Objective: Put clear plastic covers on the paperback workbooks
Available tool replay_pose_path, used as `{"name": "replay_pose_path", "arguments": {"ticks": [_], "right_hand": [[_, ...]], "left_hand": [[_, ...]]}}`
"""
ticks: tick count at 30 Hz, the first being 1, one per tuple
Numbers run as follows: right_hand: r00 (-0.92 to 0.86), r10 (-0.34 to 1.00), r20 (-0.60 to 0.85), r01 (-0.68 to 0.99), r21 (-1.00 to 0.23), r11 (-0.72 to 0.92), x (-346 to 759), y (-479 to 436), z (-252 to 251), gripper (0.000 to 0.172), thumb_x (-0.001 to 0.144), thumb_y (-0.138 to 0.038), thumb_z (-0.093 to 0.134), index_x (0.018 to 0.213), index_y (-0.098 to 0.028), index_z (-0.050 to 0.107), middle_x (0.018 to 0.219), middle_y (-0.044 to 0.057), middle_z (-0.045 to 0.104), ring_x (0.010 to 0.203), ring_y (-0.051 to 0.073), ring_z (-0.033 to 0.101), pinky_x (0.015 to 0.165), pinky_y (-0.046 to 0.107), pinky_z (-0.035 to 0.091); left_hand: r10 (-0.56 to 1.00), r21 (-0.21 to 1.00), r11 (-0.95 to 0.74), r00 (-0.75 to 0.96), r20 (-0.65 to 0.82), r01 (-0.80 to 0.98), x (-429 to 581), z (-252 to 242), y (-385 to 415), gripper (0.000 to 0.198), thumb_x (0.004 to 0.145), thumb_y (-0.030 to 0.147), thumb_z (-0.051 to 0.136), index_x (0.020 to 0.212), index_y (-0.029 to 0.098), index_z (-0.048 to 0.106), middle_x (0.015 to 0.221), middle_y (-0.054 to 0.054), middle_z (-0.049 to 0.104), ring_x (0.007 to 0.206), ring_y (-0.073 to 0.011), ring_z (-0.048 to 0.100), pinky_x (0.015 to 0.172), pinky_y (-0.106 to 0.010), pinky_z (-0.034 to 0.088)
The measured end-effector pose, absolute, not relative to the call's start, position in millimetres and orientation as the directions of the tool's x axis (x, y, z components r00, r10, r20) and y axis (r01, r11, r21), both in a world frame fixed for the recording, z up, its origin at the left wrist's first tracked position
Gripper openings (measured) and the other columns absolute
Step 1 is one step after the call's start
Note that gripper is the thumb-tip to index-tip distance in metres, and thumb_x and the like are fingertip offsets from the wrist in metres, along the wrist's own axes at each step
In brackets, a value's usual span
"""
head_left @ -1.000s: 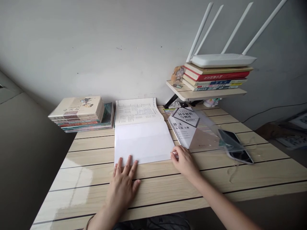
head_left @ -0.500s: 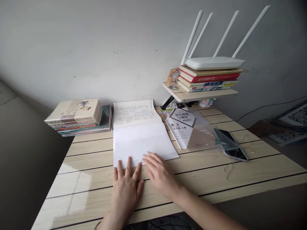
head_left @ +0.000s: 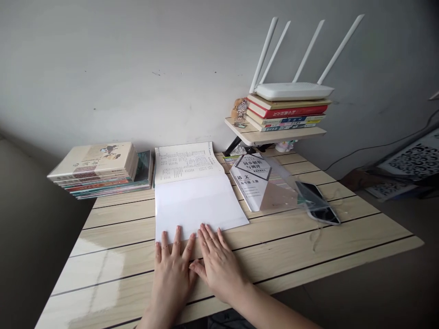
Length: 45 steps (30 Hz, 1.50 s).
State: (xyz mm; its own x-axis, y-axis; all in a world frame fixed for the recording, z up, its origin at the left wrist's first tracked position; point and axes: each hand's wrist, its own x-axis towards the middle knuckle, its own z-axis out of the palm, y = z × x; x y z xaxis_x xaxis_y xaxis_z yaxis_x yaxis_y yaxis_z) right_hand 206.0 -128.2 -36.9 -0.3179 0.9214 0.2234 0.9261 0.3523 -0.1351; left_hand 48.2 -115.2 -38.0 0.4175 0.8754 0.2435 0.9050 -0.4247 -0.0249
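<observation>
White open booklet (head_left: 190,201) lies just ahead of your grip: your left hand (head_left: 171,281) and right hand (head_left: 219,267) rest flat and spread, holding nothing, fingertips on its near edge.

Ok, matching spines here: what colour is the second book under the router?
Red; the book shows best in the head view.

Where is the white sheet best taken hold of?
Probably at its near right corner, from the front: the white sheet lies flat on the wooden desk, and that corner is free of the left hand and right hand, so fingers could lift it.
</observation>
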Motion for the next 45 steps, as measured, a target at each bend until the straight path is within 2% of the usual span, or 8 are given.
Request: {"name": "replay_pose_path", "arguments": {"ticks": [9, 19, 24, 32, 35, 40, 42, 45], "right_hand": [[-0.097, 0.947, 0.306, 0.994, -0.012, 0.106, 256.4, -124.8, -57.3, 0.079, 0.089, -0.06, 0.027, 0.135, 0.003, 0.04, 0.142, 0.024, 0.035, 0.133, 0.031, 0.033, 0.109, 0.047, 0.026], [0.081, 0.978, 0.191, 0.996, -0.048, -0.074, 298.5, -129.1, -61.2, 0.078, 0.091, -0.059, 0.015, 0.138, -0.002, 0.037, 0.147, 0.019, 0.027, 0.136, 0.027, 0.028, 0.11, 0.049, 0.021], [0.103, 0.985, 0.136, 0.993, -0.064, -0.095, 296.7, -130.5, -59.5, 0.077, 0.09, -0.059, 0.017, 0.14, -0.003, 0.034, 0.148, 0.018, 0.025, 0.137, 0.028, 0.025, 0.11, 0.051, 0.02], [0.151, 0.979, 0.135, 0.988, -0.047, -0.146, 288.8, -126.7, -53.0, 0.081, 0.089, -0.061, 0.021, 0.135, 0.003, 0.04, 0.145, 0.023, 0.03, 0.138, 0.033, 0.022, 0.109, 0.054, 0.019], [0.053, 0.977, 0.206, 0.996, -0.08, -0.037, 258.2, -125.8, -39.9, 0.081, 0.089, -0.061, 0.024, 0.134, 0.003, 0.042, 0.144, 0.024, 0.03, 0.138, 0.034, 0.019, 0.109, 0.056, 0.019], [-0.422, 0.89, 0.174, 0.872, -0.19, 0.451, 181.0, -130.4, -19.4, 0.071, 0.092, -0.054, 0.028, 0.144, -0.006, 0.024, 0.15, 0.014, 0.02, 0.14, 0.026, 0.015, 0.112, 0.046, 0.023], [-0.49, 0.858, 0.156, 0.828, -0.225, 0.514, 163.6, -131.2, -18.1, 0.072, 0.091, -0.054, 0.029, 0.144, -0.007, 0.024, 0.151, 0.014, 0.018, 0.14, 0.025, 0.014, 0.113, 0.044, 0.022], [-0.435, 0.891, 0.129, 0.862, -0.225, 0.454, 170.4, -129.9, -25.1, 0.073, 0.091, -0.055, 0.027, 0.144, -0.005, 0.026, 0.15, 0.016, 0.018, 0.14, 0.026, 0.015, 0.112, 0.045, 0.024]], "left_hand": [[0.877, -0.023, -0.419, 0.411, 0.249, 0.908, 47.3, -38.7, -116.2, 0.056, 0.086, 0.038, 0.047, 0.14, 0.035, 0.033, 0.148, -0.008, 0.034, 0.132, -0.0448, 0.026, 0.099, -0.059, 0.03], [0.857, -0.041, -0.438, 0.432, 0.281, 0.898, 26.6, -35.4, -116.3, 0.057, 0.086, 0.044, 0.047, 0.14, 0.033, 0.035, 0.149, -0.011, 0.031, 0.134, -0.0362, 0.029, 0.101, -0.05, 0.035], [0.905, -0.012, -0.387, 0.382, 0.186, 0.922, -2.9, -33.3, -121.8, 0.051, 0.091, 0.041, 0.037, 0.142, 0.033, 0.031, 0.149, -0.007, 0.029, 0.134, -0.0267, 0.034, 0.105, -0.051, 0.029], [0.954, 0.067, -0.299, 0.297, 0.042, 0.952, -14.3, -23.1, -125.3, 0.047, 0.093, 0.034, 0.03, 0.14, 0.036, 0.031, 0.148, 0.0, 0.031, 0.137, -0.0256, 0.028, 0.106, -0.057, 0.022], [0.95, 0.075, -0.307, 0.301, 0.085, 0.949, -13.6, -25.8, -125.3, 0.047, 0.093, 0.034, 0.032, 0.139, 0.036, 0.033, 0.148, -0.001, 0.033, 0.136, -0.0265, 0.029, 0.106, -0.057, 0.021], [0.946, 0.08, -0.312, 0.303, 0.116, 0.947, -13.3, -28.8, -125.7, 0.048, 0.092, 0.035, 0.035, 0.139, 0.036, 0.033, 0.147, -0.001, 0.034, 0.135, -0.0264, 0.031, 0.106, -0.057, 0.021], [0.948, 0.077, -0.306, 0.297, 0.112, 0.949, -12.7, -28.1, -126.0, 0.048, 0.091, 0.034, 0.035, 0.139, 0.036, 0.034, 0.147, -0.001, 0.034, 0.135, -0.0257, 0.032, 0.106, -0.056, 0.023], [0.953, 0.07, -0.292, 0.284, 0.107, 0.954, -11.8, -26.7, -126.4, 0.047, 0.092, 0.034, 0.034, 0.139, 0.037, 0.034, 0.148, 0.001, 0.032, 0.135, -0.0246, 0.031, 0.106, -0.055, 0.023]]}}
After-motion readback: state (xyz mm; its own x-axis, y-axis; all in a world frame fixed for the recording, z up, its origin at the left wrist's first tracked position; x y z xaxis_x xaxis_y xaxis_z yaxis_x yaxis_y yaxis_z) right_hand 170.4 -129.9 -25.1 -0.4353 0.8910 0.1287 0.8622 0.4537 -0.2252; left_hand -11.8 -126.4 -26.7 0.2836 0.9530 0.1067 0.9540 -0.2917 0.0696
